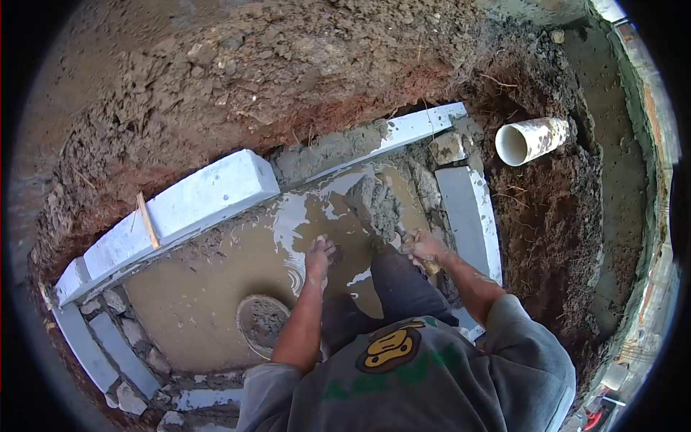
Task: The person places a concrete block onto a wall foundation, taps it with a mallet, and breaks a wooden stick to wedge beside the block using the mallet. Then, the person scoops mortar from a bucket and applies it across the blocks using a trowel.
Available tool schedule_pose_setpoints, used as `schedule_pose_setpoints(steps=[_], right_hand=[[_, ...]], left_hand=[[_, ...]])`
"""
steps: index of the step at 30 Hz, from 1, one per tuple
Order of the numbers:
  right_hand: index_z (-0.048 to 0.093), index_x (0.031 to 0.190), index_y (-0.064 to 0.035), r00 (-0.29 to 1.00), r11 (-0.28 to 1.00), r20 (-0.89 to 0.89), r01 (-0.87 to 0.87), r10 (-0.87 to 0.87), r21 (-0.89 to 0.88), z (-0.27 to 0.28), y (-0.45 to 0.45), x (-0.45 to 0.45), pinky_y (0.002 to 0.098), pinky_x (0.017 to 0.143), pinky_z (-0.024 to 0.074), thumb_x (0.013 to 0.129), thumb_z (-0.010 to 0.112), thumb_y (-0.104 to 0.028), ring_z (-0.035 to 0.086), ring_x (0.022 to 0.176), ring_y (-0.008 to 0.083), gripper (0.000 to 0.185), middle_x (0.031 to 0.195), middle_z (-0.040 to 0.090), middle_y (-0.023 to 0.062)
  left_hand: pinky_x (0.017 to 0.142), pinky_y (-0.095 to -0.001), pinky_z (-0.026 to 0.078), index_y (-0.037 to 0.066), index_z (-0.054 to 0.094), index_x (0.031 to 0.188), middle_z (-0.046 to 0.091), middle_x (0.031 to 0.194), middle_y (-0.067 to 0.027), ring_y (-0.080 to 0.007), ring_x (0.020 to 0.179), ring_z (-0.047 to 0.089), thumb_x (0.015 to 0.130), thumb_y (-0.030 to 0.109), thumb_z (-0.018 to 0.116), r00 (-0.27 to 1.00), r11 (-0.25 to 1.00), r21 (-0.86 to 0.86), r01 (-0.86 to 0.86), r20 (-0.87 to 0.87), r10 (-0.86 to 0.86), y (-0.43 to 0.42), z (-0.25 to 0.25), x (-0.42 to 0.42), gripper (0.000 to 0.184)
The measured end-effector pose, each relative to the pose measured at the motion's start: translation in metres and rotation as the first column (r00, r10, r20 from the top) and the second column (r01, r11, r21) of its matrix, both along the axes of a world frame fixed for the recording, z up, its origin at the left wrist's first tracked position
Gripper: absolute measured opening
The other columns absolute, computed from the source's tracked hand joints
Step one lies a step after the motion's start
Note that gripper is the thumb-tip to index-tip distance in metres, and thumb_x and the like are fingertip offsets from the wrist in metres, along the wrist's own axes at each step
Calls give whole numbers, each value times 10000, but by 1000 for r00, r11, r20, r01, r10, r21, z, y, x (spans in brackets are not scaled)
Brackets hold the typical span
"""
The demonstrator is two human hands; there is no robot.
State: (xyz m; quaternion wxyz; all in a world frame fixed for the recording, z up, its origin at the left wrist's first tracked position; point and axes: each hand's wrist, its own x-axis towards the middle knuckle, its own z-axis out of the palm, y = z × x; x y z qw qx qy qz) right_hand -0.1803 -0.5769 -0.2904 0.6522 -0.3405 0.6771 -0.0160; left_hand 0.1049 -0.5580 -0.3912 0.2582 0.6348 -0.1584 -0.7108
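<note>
My right hand (422, 246) is wrapped around a trowel (396, 240). A heap of wet grey mortar (377, 204) covers its blade, which points away from me above the muddy water (194, 302). Apart from it, my left hand (319, 256) hovers over the water with its fingers curled in and nothing visible in them. Below that hand, beside my left forearm, a round bucket (241, 317) holds more grey mortar. Ahead lies a low wall of pale blocks, with a large white block (209, 191) on the left and a mortar-smeared block (425, 126) on the right.
Muddy water fills the pit floor. A white pipe (533, 140) sticks out of the soil at right. Pale blocks (471, 209) border the right side, and others (124, 353) the left. A wooden stick (148, 222) leans on the large block. An earth bank (288, 72) rises behind.
</note>
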Motion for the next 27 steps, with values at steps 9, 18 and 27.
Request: schedule_pose_setpoints(steps=[9, 18, 27], right_hand=[[581, 923, 10, 985, 959, -90, 123, -150, -254, -18, -93, -148, 231, 406, 419, 786, 626, -43, 510, 451, 94, 154, 612, 552, 27], [566, 809, -33, 702, 774, 375, 629, -605, 72, -55, -37, -115, 247, 398, 429, 769, 656, -117, 524, 431, 124, 129, 584, 549, 35], [586, 910, 15, 815, 814, -66, 565, -576, -134, -37, -59, -174, 298, 494, 495, 796, 639, -193, 591, 518, 160, 243, 645, 603, 75]], left_hand=[[1015, -557, 316, 46, 149, 1452, 291, 1441, -217, -391, 1283, 347, 935, 575, 266, 615, 886, 429, -175, -656, 439, -145, -21, -222, 749], [1052, -457, 317, -5, 327, 1357, 409, 1368, -161, -319, 1242, 416, 952, 551, 265, 831, 963, 254, -85, -515, 209, -174, -19, -243, 691], [1075, -453, 250, 16, 178, 1439, 324, 1399, -206, -339, 1293, 319, 903, 611, 345, 850, 953, 294, -76, -480, 216, -179, -20, -318, 819]])
